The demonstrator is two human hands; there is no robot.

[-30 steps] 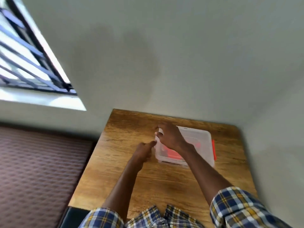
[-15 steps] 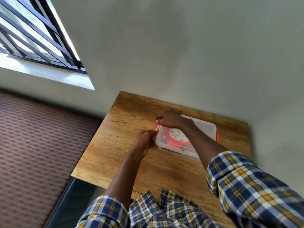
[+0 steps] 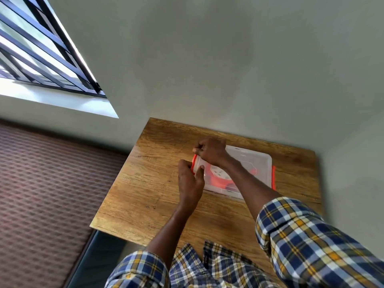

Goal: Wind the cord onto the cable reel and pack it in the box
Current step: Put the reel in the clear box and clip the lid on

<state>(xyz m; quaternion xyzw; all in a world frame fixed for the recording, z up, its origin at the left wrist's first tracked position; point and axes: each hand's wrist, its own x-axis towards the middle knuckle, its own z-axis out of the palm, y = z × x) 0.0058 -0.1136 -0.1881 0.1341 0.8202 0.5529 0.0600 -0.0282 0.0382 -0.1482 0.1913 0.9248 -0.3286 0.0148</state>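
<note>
While the clear plastic box (image 3: 249, 163) sits on the grainy wooden table (image 3: 149, 183), toward its far right part near the wall (image 3: 228, 59), I have both hands at the box's left end. The box is a rounded rectangle with a see-through lid, and through the lid I can see the reel (image 3: 216, 177), a round orange shape with a pale face, lying flat inside. An orange latch (image 3: 194, 166) runs along the left end and another (image 3: 273, 177) along the right end. My left hand (image 3: 190, 181) is curled at the left latch, thumb on the lid's edge and fingers on the outer side, pinching it. My right hand (image 3: 211, 151) is curled at the far left corner of the lid, knuckles up; whether it grips anything I cannot tell. My checked sleeves (image 3: 311, 235) are soft woven cloth in blue, white and yellow. Half a second ago my left hand was lower and further from the box end, with only its fingertips near the latch; now it has come up and closed over it. My right hand has stayed at the same corner.
</note>
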